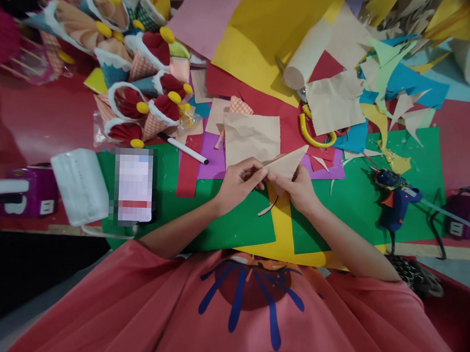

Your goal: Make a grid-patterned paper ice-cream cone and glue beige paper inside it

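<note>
Fingers of the left hand (240, 185) and right hand (301, 192) grip a folded beige piece (286, 166) above the table (17, 109), seemingly half-shaped, with completed-looking cones (159, 124) at ten o'clock and an unfolded square (335, 103) at one.

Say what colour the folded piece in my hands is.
The folded piece is beige, seen best in the head view.

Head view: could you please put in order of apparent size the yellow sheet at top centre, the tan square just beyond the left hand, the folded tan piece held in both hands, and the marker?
1. Yellow sheet
2. Tan square, partly hidden
3. Folded tan piece
4. Marker
</note>
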Available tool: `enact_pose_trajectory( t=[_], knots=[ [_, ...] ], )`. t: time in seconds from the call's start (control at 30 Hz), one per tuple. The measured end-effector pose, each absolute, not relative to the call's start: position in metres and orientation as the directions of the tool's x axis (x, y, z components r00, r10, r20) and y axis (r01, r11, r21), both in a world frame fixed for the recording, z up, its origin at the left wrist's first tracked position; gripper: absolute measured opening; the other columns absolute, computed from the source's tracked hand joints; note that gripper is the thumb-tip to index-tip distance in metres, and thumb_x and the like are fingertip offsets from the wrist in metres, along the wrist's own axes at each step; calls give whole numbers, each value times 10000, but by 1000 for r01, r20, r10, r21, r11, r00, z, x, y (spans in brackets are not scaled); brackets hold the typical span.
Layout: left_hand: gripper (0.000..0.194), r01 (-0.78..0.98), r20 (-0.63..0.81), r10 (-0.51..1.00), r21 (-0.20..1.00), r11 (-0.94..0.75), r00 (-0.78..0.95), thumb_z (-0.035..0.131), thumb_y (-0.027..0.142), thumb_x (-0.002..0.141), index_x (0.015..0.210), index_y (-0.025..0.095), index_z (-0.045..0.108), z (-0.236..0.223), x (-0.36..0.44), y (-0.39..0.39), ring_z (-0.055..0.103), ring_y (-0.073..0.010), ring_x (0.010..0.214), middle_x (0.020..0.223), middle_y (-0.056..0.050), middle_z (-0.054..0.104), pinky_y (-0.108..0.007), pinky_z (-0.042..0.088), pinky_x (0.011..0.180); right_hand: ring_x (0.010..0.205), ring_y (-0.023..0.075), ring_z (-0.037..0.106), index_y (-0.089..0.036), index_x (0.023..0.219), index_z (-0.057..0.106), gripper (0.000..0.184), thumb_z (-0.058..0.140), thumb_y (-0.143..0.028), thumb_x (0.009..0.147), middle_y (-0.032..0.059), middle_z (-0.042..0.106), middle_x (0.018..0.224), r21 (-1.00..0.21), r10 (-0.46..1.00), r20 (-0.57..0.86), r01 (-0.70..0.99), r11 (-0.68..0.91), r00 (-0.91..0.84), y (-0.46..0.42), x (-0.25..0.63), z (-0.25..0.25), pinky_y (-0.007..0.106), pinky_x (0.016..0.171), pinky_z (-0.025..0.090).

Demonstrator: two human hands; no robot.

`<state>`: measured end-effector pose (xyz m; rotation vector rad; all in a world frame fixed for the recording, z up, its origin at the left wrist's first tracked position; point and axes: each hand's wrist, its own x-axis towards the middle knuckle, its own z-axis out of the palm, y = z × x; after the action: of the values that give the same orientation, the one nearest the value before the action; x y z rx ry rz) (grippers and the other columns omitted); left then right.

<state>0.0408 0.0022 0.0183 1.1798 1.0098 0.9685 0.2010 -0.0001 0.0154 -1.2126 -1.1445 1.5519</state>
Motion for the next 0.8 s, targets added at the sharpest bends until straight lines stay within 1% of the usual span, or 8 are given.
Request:
enact_pose_trajectory(
  t=[0.07, 0.13, 0.23, 0.3, 0.4, 0.5, 0.67, 0.8],
  knots=[
    [332, -36, -97, 957, 993, 111, 272, 633, 469, 845, 736, 158, 591, 18, 41, 0, 613, -52, 547, 612, 35, 595, -141, 492, 532, 703, 134, 575, -214, 859, 587, 375, 798, -454, 664, -14, 621, 764, -954, 952, -261, -110, -280, -157, 0, 200, 14, 292, 670, 501],
    [328, -17, -92, 956, 995, 101, 280, 636, 465, 843, 742, 157, 590, 16, 41, 0, 618, -52, 561, 623, 34, 597, -140, 495, 547, 671, 122, 561, -199, 816, 580, 365, 804, -439, 656, -16, 605, 732, -933, 936, -312, -136, -334, -161, 0, 200, 14, 285, 657, 491],
    [339, -50, -91, 954, 993, 110, 287, 679, 476, 801, 764, 159, 567, 15, 41, 2, 611, -46, 555, 652, 39, 595, -133, 492, 532, 622, 103, 531, -183, 724, 579, 342, 824, -403, 630, -19, 578, 674, -911, 913, -355, -146, -386, -200, 1, 200, 16, 259, 602, 456],
    [347, -87, -89, 953, 989, 119, 289, 699, 473, 785, 776, 163, 543, 14, 41, 3, 606, -39, 546, 656, 48, 585, -124, 489, 521, 616, 103, 522, -183, 695, 574, 343, 822, -410, 628, -15, 574, 665, -907, 906, -359, -144, -395, -223, 1, 201, 18, 247, 568, 434],
    [347, -109, -86, 956, 987, 121, 282, 701, 461, 789, 766, 166, 521, 14, 41, 5, 604, -35, 541, 639, 57, 568, -120, 492, 521, 604, 99, 508, -188, 705, 566, 357, 807, -441, 636, -20, 565, 660, -909, 912, -351, -154, -386, -213, 2, 201, 19, 242, 545, 415],
    [339, -123, -99, 953, 983, 139, 285, 710, 446, 785, 789, 169, 515, 15, 41, 5, 613, -38, 544, 646, 58, 583, -125, 499, 524, 586, 93, 492, -191, 739, 572, 359, 798, -452, 638, -32, 558, 648, -915, 919, -342, -156, -373, -193, 2, 201, 20, 244, 545, 408],
    [303, -167, -132, 943, 968, 190, 305, 718, 394, 788, 809, 172, 513, 17, 40, 5, 627, -44, 519, 614, 61, 628, -122, 492, 501, 569, 85, 458, -194, 773, 600, 308, 785, -420, 674, -36, 546, 646, -934, 928, -301, -126, -333, -220, 3, 202, 20, 236, 525, 368],
    [278, -209, -163, 944, 951, 228, 288, 723, 358, 787, 802, 171, 518, 16, 38, 6, 632, -52, 497, 610, 50, 671, -127, 484, 483, 614, 95, 488, -203, 783, 623, 257, 755, -411, 713, -36, 544, 672, -955, 949, -255, -108, -278, -185, 4, 205, 16, 241, 561, 406]
  ],
)
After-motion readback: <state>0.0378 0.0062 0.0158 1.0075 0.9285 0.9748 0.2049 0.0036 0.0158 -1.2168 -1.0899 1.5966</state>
